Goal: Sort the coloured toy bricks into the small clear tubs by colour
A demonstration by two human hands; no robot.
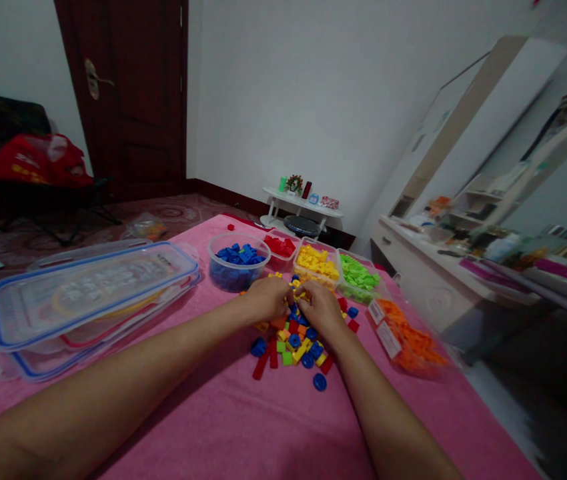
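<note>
Pink cloth [203, 420] covers the surface, with a messy pile of multicolored plastic building bricks [294, 341] in the middle. Left hand [271, 298] and right hand [321, 310] are both at its far side, fingers curled in close together; can't tell if either's pinching a brick. Just beyond: a round blue-brick tub [217, 273], then red [282, 261], yellow [312, 275] and green tubs [358, 294]. Orange tub's [388, 340] off right, clip-on lids [98, 287] stacked left.

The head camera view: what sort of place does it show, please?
Most likely a room in a home, perhaps a bedroom. A dark panelled door, a white drawer cabinet crowded with small items, and a low white stand bearing a potted plant suggest it.
</note>
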